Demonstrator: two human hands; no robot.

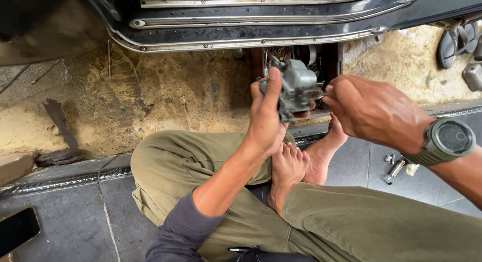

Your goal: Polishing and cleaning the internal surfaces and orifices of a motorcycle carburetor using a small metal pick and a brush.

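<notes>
Two bare hands are seen from above, raised in front of a person seated cross-legged on a grey tiled floor (60, 212), olive trousers (351, 217) and bare feet (296, 164) showing below them. A small grey metal part, a carburettor (296, 86) by its look, is held up between the hands, just above the feet and in front of the dark underside of a vehicle (251, 21). The left hand (266, 116) is closed around the part's left side, thumb pointing up along its near face and fingers wrapped behind, so the body is carried by this hand. The right hand (371, 109), a chunky green watch (449, 139) on its wrist, comes in from the right with the fingers bunched narrow at the part's right edge, where a small metal piece (315, 95) juts out; the fingertips are at that piece, but whether it is actually pinched cannot be told. The part lies directly left of the right hand, level with it, its longer side running roughly upright and leaning slightly left. Both hands are touching or almost touching it; the left is the one bearing it. A few small metal fittings (395, 169) lie on the tiles at right, below the watch. A dark phone (17, 229) lies at the lower left corner.
</notes>
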